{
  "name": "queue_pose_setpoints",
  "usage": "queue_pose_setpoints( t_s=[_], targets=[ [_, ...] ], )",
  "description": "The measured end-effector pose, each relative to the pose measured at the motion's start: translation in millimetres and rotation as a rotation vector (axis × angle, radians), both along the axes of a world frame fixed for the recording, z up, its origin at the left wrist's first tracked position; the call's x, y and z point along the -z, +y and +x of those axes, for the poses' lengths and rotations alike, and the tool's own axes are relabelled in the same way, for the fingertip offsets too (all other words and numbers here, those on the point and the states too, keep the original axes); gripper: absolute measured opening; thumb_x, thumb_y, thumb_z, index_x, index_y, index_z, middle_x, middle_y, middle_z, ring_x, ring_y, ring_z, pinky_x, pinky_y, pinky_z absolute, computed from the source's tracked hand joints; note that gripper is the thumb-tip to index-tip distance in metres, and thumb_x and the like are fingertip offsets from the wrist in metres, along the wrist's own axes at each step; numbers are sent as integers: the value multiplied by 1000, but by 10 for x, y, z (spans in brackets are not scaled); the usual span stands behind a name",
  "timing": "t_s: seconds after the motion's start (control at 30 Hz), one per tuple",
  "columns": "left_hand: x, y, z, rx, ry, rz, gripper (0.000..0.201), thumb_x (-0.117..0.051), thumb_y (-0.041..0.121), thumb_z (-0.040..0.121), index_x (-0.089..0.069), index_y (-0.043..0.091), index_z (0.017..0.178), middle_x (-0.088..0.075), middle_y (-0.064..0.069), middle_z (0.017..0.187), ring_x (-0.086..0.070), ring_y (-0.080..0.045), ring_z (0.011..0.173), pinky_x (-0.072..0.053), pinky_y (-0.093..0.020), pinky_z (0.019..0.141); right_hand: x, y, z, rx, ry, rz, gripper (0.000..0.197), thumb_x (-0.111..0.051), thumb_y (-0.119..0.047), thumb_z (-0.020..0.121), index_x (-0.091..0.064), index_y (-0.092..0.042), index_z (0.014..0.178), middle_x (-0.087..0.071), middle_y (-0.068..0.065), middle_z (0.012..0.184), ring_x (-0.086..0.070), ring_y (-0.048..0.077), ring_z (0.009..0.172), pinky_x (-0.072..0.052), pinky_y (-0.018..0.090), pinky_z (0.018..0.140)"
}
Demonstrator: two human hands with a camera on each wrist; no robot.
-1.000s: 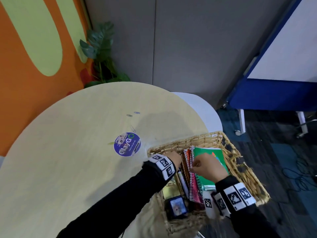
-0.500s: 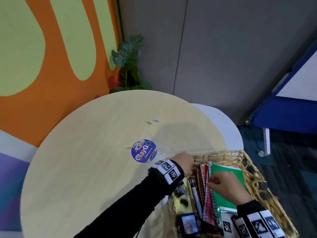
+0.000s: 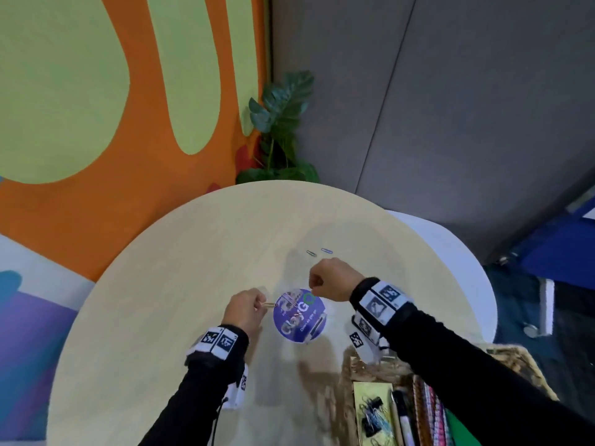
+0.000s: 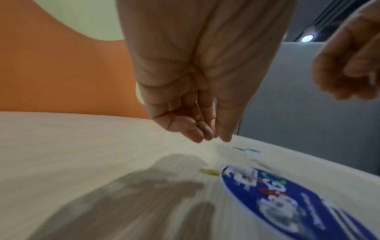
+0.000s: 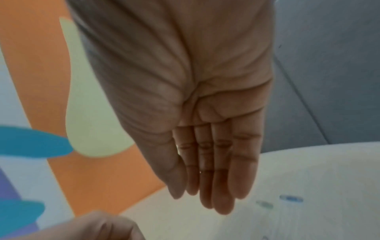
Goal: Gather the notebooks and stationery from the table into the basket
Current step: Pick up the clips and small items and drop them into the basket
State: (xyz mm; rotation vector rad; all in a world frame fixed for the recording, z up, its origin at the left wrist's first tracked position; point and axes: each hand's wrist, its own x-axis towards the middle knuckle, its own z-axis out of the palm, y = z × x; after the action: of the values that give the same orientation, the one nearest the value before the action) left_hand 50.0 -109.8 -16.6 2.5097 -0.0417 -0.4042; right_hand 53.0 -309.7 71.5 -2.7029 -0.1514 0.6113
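A yellow paper clip (image 3: 269,305) (image 4: 209,172) lies on the round table (image 3: 167,284), just left of a round blue sticker (image 3: 300,317) (image 4: 287,203). My left hand (image 3: 260,306) (image 4: 209,139) hovers right by that clip, fingers drawn loosely together and holding nothing. My right hand (image 3: 314,283) (image 5: 205,199) hangs over the sticker's far edge, fingers straight and pointing down, empty. Beyond it lie a green clip (image 3: 310,253) (image 5: 264,204) and a blue clip (image 3: 326,251) (image 5: 291,198). The wicker basket (image 3: 370,368) at lower right holds spiral notebooks (image 3: 431,413), pens (image 3: 402,420) and binder clips (image 3: 370,410).
A white round table (image 3: 450,252) adjoins the wooden one on the right. A potted plant (image 3: 280,130) stands behind the far edge against an orange and green wall (image 3: 96,123). My right forearm (image 3: 467,358) crosses over the basket.
Both hands have left the basket and moved out over the table to the blue sticker. The head view has swung left, so the basket now sits at the lower right.
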Motion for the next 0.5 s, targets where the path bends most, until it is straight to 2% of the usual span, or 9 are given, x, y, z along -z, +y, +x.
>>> queue_pose_setpoints(
  t_s=[0.07,0.13,0.2,0.27,0.37,0.43,0.5],
  targets=[
    [152,1,62,-8,-3,8,19,-62,12,82,-68,12,99,-70,-9,102,-63,-26,96,-46,-27,82,231,196,292,-63,68,-55,17,-59,-7,83,-71,-3,95,-71,14,103,-66,29,96,-43,26,70],
    [251,-30,105,-36,-5,-12,20,-60,10,82,-67,11,100,-68,-10,105,-62,-27,98,-46,-29,84,445,362,486,-108,125,-127,17,-62,-9,83,-71,2,93,-72,17,98,-67,31,88,-50,31,71],
    [332,-61,151,-44,-4,-25,22,-58,11,84,-66,10,104,-66,-10,110,-61,-27,103,-44,-30,87,704,451,613,-119,153,-214,15,-65,-11,83,-67,4,79,-68,16,77,-61,30,66,-50,33,66],
    [389,-81,184,-26,9,-23,24,-56,14,86,-64,11,109,-64,-10,114,-60,-27,106,-45,-32,91,972,481,698,-114,140,-283,29,-69,-12,79,-51,-5,59,-52,7,57,-51,26,52,-46,30,60],
    [434,-87,218,-16,14,-18,26,-59,17,86,-63,13,111,-64,-8,114,-61,-25,106,-45,-31,91,1172,512,740,-99,113,-334,38,-69,-7,79,-39,-11,55,-48,6,56,-52,27,53,-50,33,62],
    [463,-87,246,0,6,-17,25,-60,17,85,-64,13,110,-64,-8,111,-61,-25,104,-46,-31,90,1222,518,754,-97,112,-337,39,-66,-6,82,-38,-10,55,-46,6,55,-52,28,57,-47,31,62],
    [462,-91,280,35,11,-5,23,-61,16,84,-65,12,107,-63,-9,110,-61,-25,103,-48,-32,90,1219,495,761,-82,125,-332,38,-70,-10,79,-41,-11,55,-46,4,53,-52,25,50,-45,29,59]
  ],
)
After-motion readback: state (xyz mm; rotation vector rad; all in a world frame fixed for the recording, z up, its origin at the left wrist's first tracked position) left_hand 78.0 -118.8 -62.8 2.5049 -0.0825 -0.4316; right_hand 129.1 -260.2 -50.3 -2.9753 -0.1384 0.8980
